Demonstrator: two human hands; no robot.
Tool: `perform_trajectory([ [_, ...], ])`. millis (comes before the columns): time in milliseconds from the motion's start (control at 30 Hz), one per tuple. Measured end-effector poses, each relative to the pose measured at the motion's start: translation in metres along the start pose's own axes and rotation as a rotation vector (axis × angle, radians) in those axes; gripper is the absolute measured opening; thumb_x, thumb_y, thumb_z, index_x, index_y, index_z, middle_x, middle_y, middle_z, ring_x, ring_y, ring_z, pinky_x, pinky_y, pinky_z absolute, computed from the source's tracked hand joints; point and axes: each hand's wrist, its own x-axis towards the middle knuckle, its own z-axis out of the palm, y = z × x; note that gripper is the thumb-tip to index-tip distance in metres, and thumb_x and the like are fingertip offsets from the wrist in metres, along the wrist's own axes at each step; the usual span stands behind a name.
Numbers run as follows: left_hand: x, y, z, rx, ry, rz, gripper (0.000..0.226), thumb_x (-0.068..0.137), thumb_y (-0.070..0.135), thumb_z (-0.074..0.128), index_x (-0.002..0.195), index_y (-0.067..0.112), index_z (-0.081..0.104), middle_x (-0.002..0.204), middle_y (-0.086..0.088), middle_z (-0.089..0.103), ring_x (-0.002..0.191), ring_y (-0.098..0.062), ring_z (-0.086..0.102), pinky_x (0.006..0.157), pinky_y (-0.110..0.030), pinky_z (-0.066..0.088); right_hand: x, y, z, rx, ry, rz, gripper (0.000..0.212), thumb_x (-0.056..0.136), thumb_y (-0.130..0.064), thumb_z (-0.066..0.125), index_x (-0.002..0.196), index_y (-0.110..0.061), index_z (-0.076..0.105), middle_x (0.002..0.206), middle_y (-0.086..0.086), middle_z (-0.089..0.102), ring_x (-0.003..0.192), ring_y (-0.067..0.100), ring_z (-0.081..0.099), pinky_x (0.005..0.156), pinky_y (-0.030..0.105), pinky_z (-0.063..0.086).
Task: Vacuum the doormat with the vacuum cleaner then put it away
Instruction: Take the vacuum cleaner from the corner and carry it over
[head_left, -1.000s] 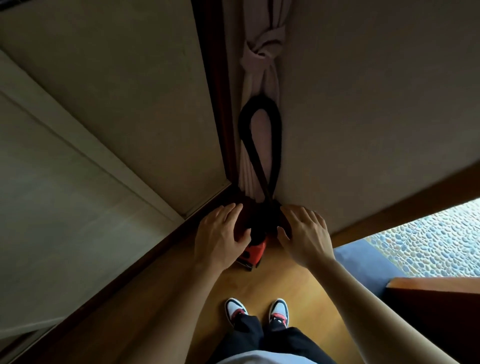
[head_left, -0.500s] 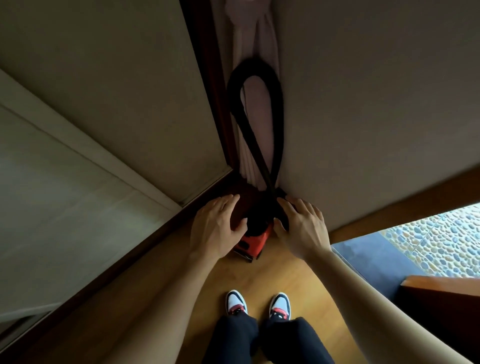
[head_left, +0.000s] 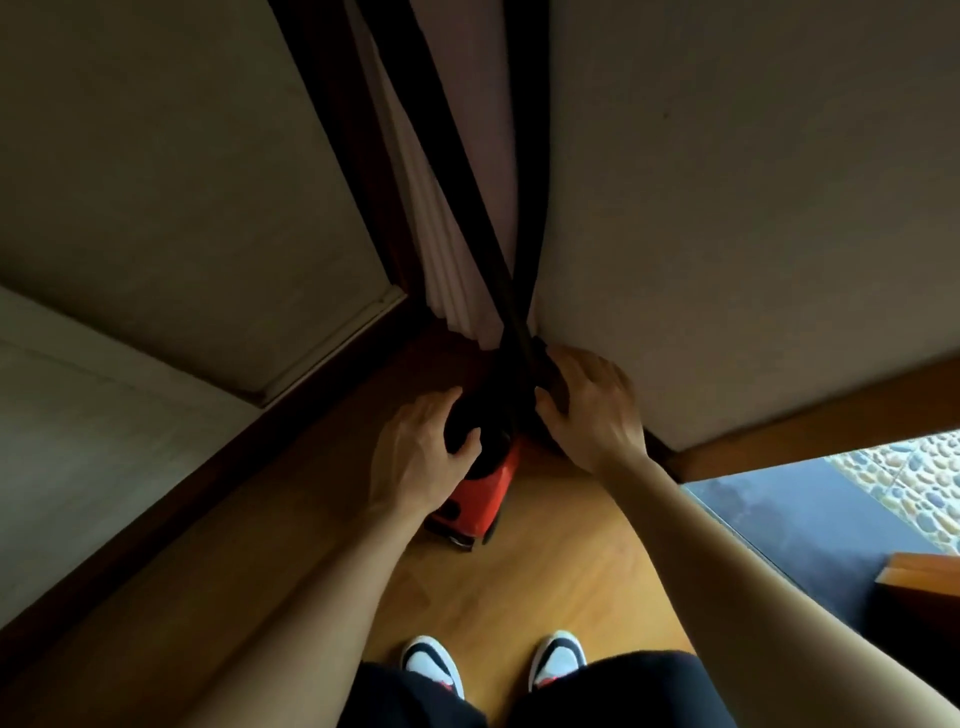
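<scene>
At frame centre the red-and-black canister vacuum cleaner (head_left: 478, 499) sits in the wall corner, its black ribbed hose (head_left: 467, 182) looping upward. Over the last second the left hand (head_left: 421, 457) and right hand (head_left: 592, 410) have gone from resting flat to clasping its black top, so stowing looks nearly finished.

The vacuum cleaner (head_left: 475, 499), a small red-orange body with a black top, stands on the wooden floor (head_left: 519, 582) tucked into the corner; its black hose (head_left: 467, 197) rises in two strands crossing just above it; the left hand (head_left: 421, 457) and right hand (head_left: 592, 410) grip its top from either side.
</scene>
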Motion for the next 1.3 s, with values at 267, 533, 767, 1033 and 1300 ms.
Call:
perform_trajectory([
  [267,0.049,-0.07,0.137,-0.107,-0.012,-0.155,0.058,0.09,0.049,0.06,0.141,0.022,0.05,0.136,0.0,0.055,0.125,-0.019,0.052,0.099,-0.031,0.045,0.07,0.069,0.115,0.227,0.148,-0.083,0.052,0.091,-0.038,0.065,0.134,-0.008,0.061,0.122,0.013,0.065,0.11,0.031,0.061,0.094,0.041,0.052],
  [533,0.077,-0.096,0.204,-0.213,0.069,-0.154,0.044,0.08,0.05,0.069,0.113,0.022,0.065,0.109,0.0,0.062,0.098,-0.02,0.063,0.083,-0.035,0.055,0.132,0.081,0.16,0.441,0.262,-0.287,0.061,0.091,-0.023,0.076,0.143,-0.003,0.052,0.134,0.003,0.057,0.121,0.006,0.05,0.107,0.003,0.03],
  [767,0.076,-0.096,0.212,-0.485,-0.008,-0.253,0.026,0.087,0.042,0.07,0.097,0.02,0.06,0.072,0.001,0.069,0.053,-0.013,0.068,0.051,-0.038,0.059,0.154,0.072,0.181,0.62,0.205,-0.241,0.048,0.088,-0.029,0.08,0.128,-0.008,0.062,0.116,-0.003,0.067,0.102,-0.002,0.06,0.095,0.009,0.046],
  [1033,0.078,-0.097,0.221,-0.726,-0.124,-0.312,0.024,0.093,0.033,0.066,0.101,0.016,0.051,0.061,-0.003,0.057,0.033,-0.012,0.048,0.034,-0.022,0.036,0.159,0.064,0.184,0.783,0.127,-0.172,0.016,0.094,-0.025,0.073,0.101,-0.032,0.061,0.088,-0.025,0.064,0.086,-0.007,0.063,0.085,0.02,0.054],
  [1300,0.085,-0.097,0.217,-0.768,-0.326,-0.294,0.026,0.099,0.028,0.057,0.081,0.009,0.052,0.045,0.008,0.042,0.029,-0.011,0.038,0.034,-0.023,0.033,0.15,0.054,0.188,0.791,0.234,-0.147,0.011,0.093,-0.006,0.071,0.09,-0.012,0.062,0.078,0.0,0.061,0.069,0.002,0.054,0.07,0.011,0.048],
])
